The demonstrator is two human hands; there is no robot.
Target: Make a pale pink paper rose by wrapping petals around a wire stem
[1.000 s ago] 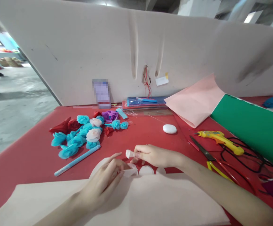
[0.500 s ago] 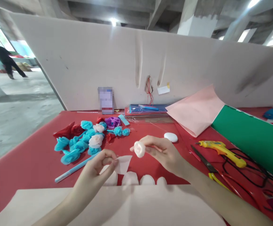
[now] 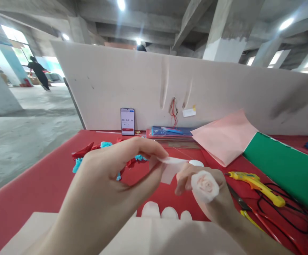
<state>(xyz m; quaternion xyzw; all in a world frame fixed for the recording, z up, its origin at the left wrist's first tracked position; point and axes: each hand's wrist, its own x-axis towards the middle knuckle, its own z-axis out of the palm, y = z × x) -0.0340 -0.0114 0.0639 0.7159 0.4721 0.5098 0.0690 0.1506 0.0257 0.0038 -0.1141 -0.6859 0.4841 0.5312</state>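
My left hand point(image 3: 108, 191) is raised close to the camera, thumb and forefinger pinched on a pale pink paper petal point(image 3: 171, 168). My right hand point(image 3: 209, 198) is closed around a small rolled pale pink paper rose point(image 3: 204, 186), its spiral facing me. The petal hangs just left of the rose. Below the hands lies a pale pink paper sheet point(image 3: 156, 237) with scalloped petal shapes point(image 3: 167, 212) cut along its far edge. The left hand hides most of a pile of blue, red and white paper flowers point(image 3: 100, 150).
A red table point(image 3: 37, 187) holds a yellow glue gun point(image 3: 257, 182), scissors point(image 3: 245, 210), black and red cables point(image 3: 289, 216), a green sheet point(image 3: 286, 161), a pink sheet point(image 3: 224, 138) and a white oval object point(image 3: 196, 163). A phone point(image 3: 127, 121) leans on the grey partition point(image 3: 143, 85). A person walks far left.
Both hands rose toward the camera. The left hand brought the petal up beside the rose; the right hand turned the rose to face me. The view tilted upward.
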